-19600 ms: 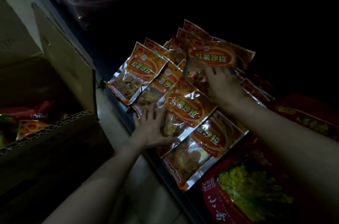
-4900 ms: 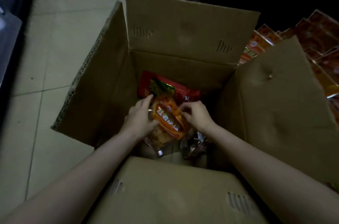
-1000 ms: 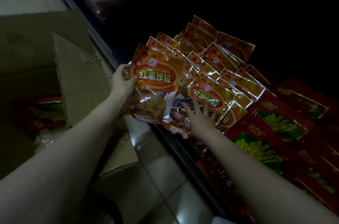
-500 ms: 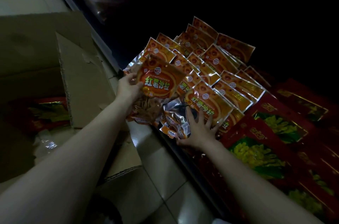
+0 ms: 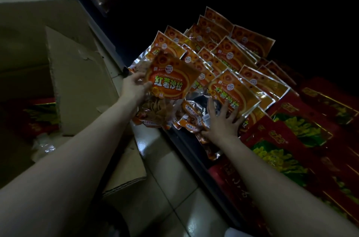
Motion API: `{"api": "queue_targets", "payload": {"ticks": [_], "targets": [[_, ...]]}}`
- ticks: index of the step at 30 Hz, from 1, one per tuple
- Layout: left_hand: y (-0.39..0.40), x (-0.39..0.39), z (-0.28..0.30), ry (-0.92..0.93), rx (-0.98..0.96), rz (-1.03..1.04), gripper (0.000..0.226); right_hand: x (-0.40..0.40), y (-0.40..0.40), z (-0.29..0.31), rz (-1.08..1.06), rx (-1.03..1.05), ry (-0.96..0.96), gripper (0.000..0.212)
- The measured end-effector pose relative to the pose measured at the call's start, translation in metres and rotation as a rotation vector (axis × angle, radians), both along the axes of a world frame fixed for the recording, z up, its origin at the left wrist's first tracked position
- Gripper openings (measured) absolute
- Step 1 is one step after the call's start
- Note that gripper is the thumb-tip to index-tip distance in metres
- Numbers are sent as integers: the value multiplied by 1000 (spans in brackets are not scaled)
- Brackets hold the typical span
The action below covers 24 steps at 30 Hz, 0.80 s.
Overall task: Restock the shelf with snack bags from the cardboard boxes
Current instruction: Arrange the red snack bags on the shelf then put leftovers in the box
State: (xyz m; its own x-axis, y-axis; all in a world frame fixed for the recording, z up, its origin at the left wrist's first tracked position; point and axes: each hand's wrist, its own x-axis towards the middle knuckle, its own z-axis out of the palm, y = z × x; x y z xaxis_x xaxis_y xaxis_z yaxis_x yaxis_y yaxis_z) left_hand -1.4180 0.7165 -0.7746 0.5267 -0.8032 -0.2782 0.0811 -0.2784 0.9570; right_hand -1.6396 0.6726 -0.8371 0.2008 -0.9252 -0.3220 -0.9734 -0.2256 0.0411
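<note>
Now, step in hand: placing one more snack bag onto the low shelf [image 5: 196, 151], as I judge it.
Left hand [image 5: 134, 89]: grips the held snack bag [image 5: 171, 83] at its left edge, thumb on the printed face, fingers curled behind.
Right hand [image 5: 221, 120]: fingers spread and straight, pressing flat on the front bags of the shelf stack [image 5: 229, 89], holding nothing.
Hands together or apart: apart, the held bag between them.
Held bag's position: above the front left corner of the orange bag rows [image 5: 233, 56], label toward the camera, top edge tilted away toward the shelf's dark back.
Key relation: the open slot seems to lie just below and right of the held bag, beside the right hand; the bag's long axis runs near to far, roughly matching the rows, so the left hand is the one to lower it.
Cardboard box [image 5: 64, 73]: left of the shelf on the floor, flap up, red packets dimly visible inside.
Red packets on shelf [image 5: 291, 139]: right of the orange rows, touching them.
Risk: loose bags at the shelf lip may slide off.
</note>
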Motion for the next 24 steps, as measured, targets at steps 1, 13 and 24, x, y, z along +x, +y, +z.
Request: {"api": "queue_targets", "payload": {"ticks": [1, 13, 24], "targets": [[0, 0, 0, -4, -5, 26, 34, -2, 1, 2, 28, -10, 19, 112], [-4, -2, 6, 26, 1, 64, 31, 1, 26, 27, 335, 77, -90, 78], [-4, -3, 3, 19, 5, 62, 37, 2, 19, 18, 322, 310, 20, 84]]}}
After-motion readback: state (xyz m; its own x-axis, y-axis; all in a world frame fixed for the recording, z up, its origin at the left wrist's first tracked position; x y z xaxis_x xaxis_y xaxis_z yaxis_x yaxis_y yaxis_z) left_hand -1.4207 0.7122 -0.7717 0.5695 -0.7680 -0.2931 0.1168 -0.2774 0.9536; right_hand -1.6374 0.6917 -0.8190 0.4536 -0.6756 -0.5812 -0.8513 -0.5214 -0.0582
